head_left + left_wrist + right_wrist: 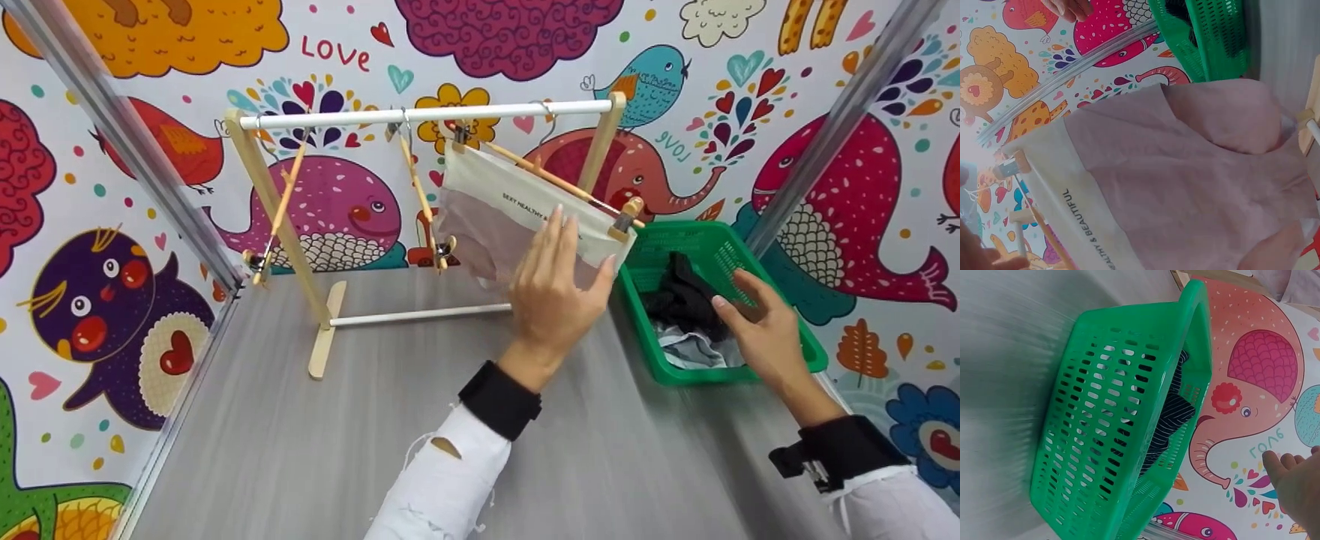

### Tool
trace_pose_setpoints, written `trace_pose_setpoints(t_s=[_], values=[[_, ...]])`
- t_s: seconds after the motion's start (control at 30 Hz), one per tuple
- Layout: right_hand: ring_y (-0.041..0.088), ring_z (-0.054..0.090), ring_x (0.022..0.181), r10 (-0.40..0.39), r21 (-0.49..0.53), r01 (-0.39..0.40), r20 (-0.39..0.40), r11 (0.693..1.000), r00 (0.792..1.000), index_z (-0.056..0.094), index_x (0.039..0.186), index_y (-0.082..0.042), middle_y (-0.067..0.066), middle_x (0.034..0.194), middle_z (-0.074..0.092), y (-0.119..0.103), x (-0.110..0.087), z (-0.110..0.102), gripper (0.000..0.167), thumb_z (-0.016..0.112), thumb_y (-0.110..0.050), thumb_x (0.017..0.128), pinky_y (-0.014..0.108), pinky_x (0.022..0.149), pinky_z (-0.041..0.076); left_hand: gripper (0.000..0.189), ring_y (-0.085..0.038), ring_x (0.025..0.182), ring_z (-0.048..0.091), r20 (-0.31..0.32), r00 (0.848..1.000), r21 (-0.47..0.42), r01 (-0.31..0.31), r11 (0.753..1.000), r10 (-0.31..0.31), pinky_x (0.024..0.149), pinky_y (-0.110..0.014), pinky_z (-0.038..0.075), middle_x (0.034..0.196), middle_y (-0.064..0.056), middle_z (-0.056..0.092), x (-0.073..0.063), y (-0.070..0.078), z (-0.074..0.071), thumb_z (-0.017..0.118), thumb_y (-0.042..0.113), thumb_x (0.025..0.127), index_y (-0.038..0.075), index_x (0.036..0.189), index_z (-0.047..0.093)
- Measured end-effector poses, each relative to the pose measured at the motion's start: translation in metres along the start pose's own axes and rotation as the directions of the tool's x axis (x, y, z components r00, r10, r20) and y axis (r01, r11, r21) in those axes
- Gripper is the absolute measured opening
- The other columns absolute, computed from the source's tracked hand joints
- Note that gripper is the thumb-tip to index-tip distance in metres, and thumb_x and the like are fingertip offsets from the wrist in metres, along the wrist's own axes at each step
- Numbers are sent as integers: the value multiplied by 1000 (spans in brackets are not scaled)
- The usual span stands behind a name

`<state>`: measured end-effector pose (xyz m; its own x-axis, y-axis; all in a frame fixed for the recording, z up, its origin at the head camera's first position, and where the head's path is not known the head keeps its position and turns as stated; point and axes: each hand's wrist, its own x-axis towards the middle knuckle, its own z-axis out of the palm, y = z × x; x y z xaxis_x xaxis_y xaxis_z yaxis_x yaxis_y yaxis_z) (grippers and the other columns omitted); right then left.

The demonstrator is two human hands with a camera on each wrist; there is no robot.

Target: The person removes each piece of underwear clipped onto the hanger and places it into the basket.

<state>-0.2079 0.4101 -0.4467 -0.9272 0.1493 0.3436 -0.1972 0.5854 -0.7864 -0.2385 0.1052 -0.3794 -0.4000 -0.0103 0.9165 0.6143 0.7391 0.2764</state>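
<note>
So from where I'm sitting, watching the feeds remotely, it all comes down to how the mauve garment [480,221] sits relative to the hands. It's hanging off the white rod [322,118] by a clip hanger [559,181], and its cream band slants from about 10 o'clock down to 4 o'clock in the head view, with the cloth dropping below that.

Left hand [559,281] is the nearer one by a lot. Its fingers are pretty much straight, not wrapped round anything, palm side toward the cloth. I honestly can't tell if it's touching or just in front. From there the middle of the garment is around 11 o'clock, and the low-end clip [624,222] is between 1 and 2.

Right hand [772,337] is well apart from the cloth, with the garment at its 10 o'clock. Fingers loosely bent, thumb away from the index, nothing in them that I can see. It's over the right side of the green basket [697,375], which has a dark striped cloth [1174,419] and a grey one [686,349] inside.

Two bare hangers, one outer [283,202] and one middle [420,187], hang toward the left hand's 10 o'clock.
</note>
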Motion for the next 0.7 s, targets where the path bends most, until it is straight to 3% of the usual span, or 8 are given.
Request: trace_pose_setpoints(t_s=[0.13, 0.27, 0.43, 0.57, 0.7], values=[[-4, 56, 118, -12, 7, 12, 0, 1000, 1000, 43, 159, -8, 25, 156, 47, 0, -1, -1, 61, 64, -28, 106, 5, 88, 46, 65, -37, 131, 62, 26, 1000, 23, 0, 1000, 0, 114, -43, 44, 144, -21, 62, 5, 7, 10, 81, 41, 90, -3, 136, 66], [-6, 56, 117, -14, 7, 14, -6, 1000, 1000, 43, 159, -7, 25, 155, 48, 2, -3, -1, 60, 65, -26, 106, 5, 88, 47, 77, -42, 140, 51, 96, 995, 74, 11, 997, -18, 117, -52, 40, 152, -21, 54, 11, 12, 17, 79, 50, 91, -1, 146, 59], [15, 60, 125, -2, -18, 2, -12, 1000, 1000, 44, 158, -4, 26, 154, 49, 6, -8, -1, 60, 65, -26, 106, 5, 87, 47, 90, -45, 149, 39, 201, 979, 184, -2, 983, -36, 121, -56, 33, 161, -21, 43, 17, 17, 27, 71, 63, 92, 4, 156, 48], [15, 60, 124, 6, -20, -6, -6, 1000, 1000, 44, 158, -4, 25, 154, 49, 8, -9, -2, 60, 65, -26, 106, 5, 87, 47, 93, -46, 150, 36, 221, 974, 260, -22, 965, -37, 121, -57, 33, 163, -20, 40, 21, 18, 36, 69, 68, 90, 9, 158, 46], [10, 60, 122, 15, -15, -14, 2, 1000, 1000, 43, 159, -7, 25, 154, 49, 9, -8, -4, 61, 66, -27, 106, 6, 86, 48, 87, -46, 150, 35, 215, 976, 297, -22, 955, -44, 121, -57, 34, 163, -20, 40, 25, 16, 42, 70, 62, 92, 12, 158, 47]])
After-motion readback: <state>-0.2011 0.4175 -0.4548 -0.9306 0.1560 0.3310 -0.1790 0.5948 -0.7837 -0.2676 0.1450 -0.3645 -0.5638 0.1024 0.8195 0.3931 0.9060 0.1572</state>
